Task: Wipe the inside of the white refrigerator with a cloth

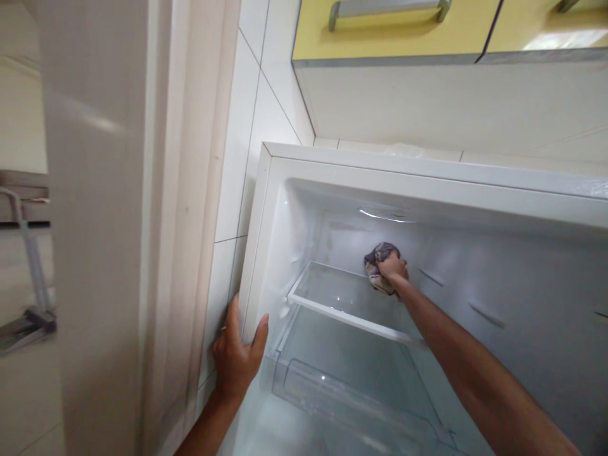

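Inside the open refrigerator (427, 171), my right hand (394, 267) is closed on a crumpled, patterned cloth (380, 256). The cloth is at the back wall, just above a glass shelf (327, 288) with a white front edge. My left hand (237, 354) grips the refrigerator's left side edge, thumb on the inner side and fingers around the outside. Below the shelf is a clear plastic drawer (351, 396).
Yellow cabinets (394, 31) with metal handles hang above the refrigerator. White wall tiles (232, 158) and a pale door frame (180, 209) stand close on the left. Small shelf ribs (487, 315) protrude from the refrigerator's right inner wall.
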A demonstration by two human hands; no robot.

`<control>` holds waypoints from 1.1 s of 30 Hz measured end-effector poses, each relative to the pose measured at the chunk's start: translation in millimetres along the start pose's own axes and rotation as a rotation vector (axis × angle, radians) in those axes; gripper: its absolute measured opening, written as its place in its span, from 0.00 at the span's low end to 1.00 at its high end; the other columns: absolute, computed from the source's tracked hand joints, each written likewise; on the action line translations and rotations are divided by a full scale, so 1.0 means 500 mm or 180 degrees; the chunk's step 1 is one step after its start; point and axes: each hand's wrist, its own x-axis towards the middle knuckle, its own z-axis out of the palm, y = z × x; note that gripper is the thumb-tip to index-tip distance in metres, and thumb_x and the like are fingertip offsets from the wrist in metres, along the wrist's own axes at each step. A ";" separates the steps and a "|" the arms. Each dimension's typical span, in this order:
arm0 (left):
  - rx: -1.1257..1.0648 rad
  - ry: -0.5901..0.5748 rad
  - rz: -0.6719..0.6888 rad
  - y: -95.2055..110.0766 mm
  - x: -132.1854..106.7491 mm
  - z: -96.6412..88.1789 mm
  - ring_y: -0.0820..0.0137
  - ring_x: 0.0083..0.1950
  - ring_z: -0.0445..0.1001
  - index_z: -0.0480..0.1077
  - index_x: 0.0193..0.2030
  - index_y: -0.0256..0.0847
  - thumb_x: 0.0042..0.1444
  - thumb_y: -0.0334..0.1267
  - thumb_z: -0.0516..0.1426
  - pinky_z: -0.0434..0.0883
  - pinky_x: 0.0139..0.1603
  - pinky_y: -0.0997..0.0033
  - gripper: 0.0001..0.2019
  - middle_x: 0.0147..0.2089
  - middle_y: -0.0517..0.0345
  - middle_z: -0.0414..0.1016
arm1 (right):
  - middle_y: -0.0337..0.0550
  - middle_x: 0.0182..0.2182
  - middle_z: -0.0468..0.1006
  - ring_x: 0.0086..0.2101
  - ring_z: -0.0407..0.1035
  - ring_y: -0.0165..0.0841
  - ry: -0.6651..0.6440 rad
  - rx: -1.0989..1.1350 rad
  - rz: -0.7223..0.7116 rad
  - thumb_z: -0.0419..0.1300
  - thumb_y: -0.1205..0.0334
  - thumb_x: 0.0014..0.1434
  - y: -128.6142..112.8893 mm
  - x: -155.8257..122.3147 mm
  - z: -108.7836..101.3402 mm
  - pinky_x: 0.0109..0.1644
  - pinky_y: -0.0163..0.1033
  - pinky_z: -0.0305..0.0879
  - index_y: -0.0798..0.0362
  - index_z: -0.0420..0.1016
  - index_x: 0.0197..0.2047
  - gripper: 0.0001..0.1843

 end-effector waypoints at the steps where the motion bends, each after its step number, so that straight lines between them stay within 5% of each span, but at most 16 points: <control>1: -0.0016 -0.0005 0.0001 -0.001 -0.001 0.000 0.51 0.48 0.84 0.63 0.68 0.28 0.66 0.51 0.58 0.81 0.42 0.60 0.33 0.53 0.30 0.81 | 0.68 0.58 0.69 0.52 0.76 0.50 -0.0129 -0.0014 -0.0145 0.56 0.47 0.67 -0.017 -0.008 0.013 0.53 0.49 0.73 0.54 0.59 0.69 0.33; 8: -0.0026 -0.0032 0.0004 -0.003 -0.004 -0.002 0.53 0.50 0.84 0.61 0.69 0.29 0.66 0.49 0.58 0.81 0.45 0.62 0.32 0.54 0.33 0.81 | 0.55 0.61 0.70 0.51 0.75 0.47 -0.0975 -0.0122 -0.1480 0.63 0.48 0.61 -0.195 -0.070 0.119 0.56 0.48 0.71 0.45 0.72 0.62 0.27; 13: 0.0051 -0.0070 0.0089 0.001 0.001 -0.006 0.54 0.49 0.84 0.60 0.70 0.28 0.67 0.48 0.57 0.80 0.44 0.63 0.32 0.54 0.32 0.81 | 0.59 0.60 0.73 0.52 0.75 0.45 -0.1093 -0.0052 -0.1957 0.56 0.59 0.64 -0.277 -0.111 0.141 0.55 0.45 0.70 0.51 0.70 0.65 0.26; 19: 0.0145 -0.0068 0.0111 0.003 0.004 -0.005 0.55 0.45 0.85 0.60 0.69 0.28 0.68 0.49 0.56 0.79 0.39 0.64 0.31 0.52 0.32 0.82 | 0.57 0.57 0.76 0.48 0.75 0.40 -0.1218 -0.0023 -0.2334 0.60 0.68 0.59 -0.268 -0.152 0.082 0.51 0.38 0.69 0.56 0.74 0.60 0.25; 23: 0.0169 -0.0145 0.0002 -0.003 -0.002 0.001 0.54 0.46 0.85 0.60 0.68 0.28 0.67 0.51 0.55 0.79 0.41 0.63 0.32 0.53 0.31 0.81 | 0.52 0.55 0.77 0.48 0.74 0.37 -0.1221 0.0187 -0.2643 0.60 0.64 0.62 -0.238 -0.240 0.022 0.53 0.36 0.67 0.55 0.74 0.59 0.22; 29: 0.0173 -0.0244 -0.0241 -0.008 -0.010 0.013 0.49 0.47 0.84 0.62 0.66 0.26 0.66 0.54 0.55 0.78 0.41 0.59 0.33 0.53 0.28 0.80 | 0.54 0.63 0.68 0.59 0.67 0.43 -0.1020 0.0482 -0.3133 0.61 0.60 0.63 -0.171 -0.391 -0.035 0.65 0.46 0.62 0.51 0.74 0.58 0.20; 33: 0.0189 -0.0341 -0.0311 -0.009 -0.010 0.014 0.48 0.48 0.84 0.61 0.67 0.26 0.65 0.53 0.55 0.78 0.43 0.57 0.34 0.54 0.27 0.80 | 0.55 0.66 0.65 0.63 0.63 0.47 -0.0905 0.0277 -0.3156 0.60 0.58 0.63 -0.153 -0.413 -0.038 0.65 0.49 0.62 0.51 0.73 0.60 0.22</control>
